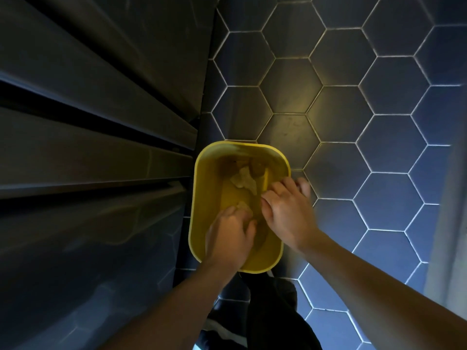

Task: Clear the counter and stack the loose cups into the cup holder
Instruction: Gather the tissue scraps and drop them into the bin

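Observation:
I look straight down into a yellow waste bin (202,173) standing on the floor. My left hand (230,236) reaches into it, fingers curled around a pale crumpled napkin (244,205). My right hand (288,213) hovers over the bin's right rim with its fingers spread and nothing in them. Deeper in the bin lie another crumpled paper (242,180) and a brown lump (256,168). No cups, cup holder or counter are in view.
Dark cabinet fronts (88,147) with horizontal grooves run down the left, close against the bin. The floor (379,147) of dark hexagonal tiles with pale grout spreads to the right. My dark shoes and trousers (267,311) are below the bin.

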